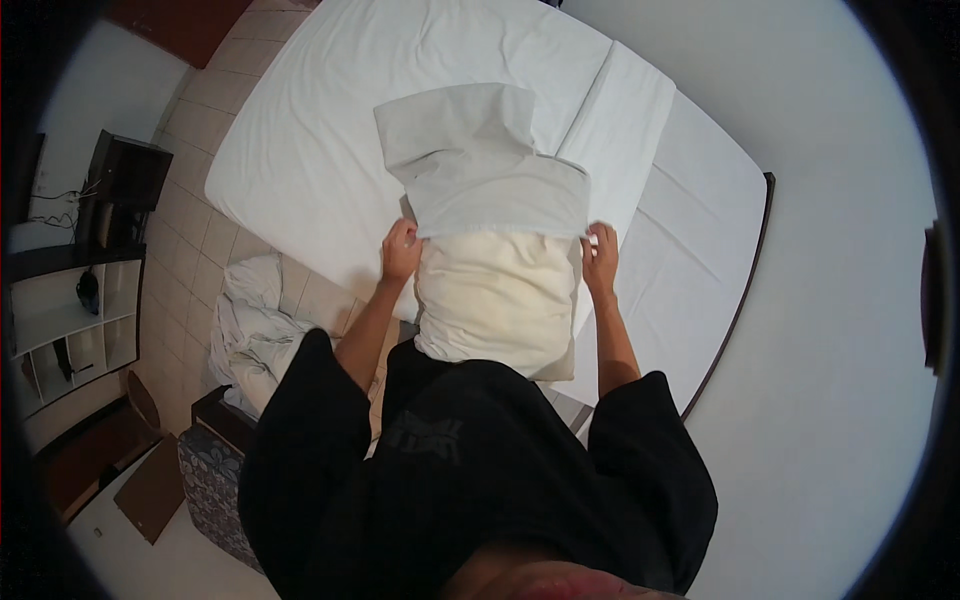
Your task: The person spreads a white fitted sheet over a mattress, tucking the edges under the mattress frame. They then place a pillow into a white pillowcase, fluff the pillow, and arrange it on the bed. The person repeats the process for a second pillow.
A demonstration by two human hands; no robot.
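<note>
A cream-coloured pillow (497, 295) lies against my body at the near edge of the bed, its far part inside a pale grey pillowcase (470, 150). The closed end of the pillowcase lies loose and folded on the white sheet. My left hand (402, 250) pinches the left corner of the pillowcase's opening. On the opposite side, my right hand (599, 258) grips the right corner of the same hem, fingers closed. Between both hands the hem runs across the pillow, and the near half of the pillow is uncovered and wrinkled.
A bed (310, 130) with a white sheet spreads out ahead, a folded sheet band at its right. Crumpled bedding (255, 310) lies on the tiled floor (195, 240) to the left. Beyond stand a shelf unit (75, 330) and a patterned padded seat (215, 490). A wall borders the right.
</note>
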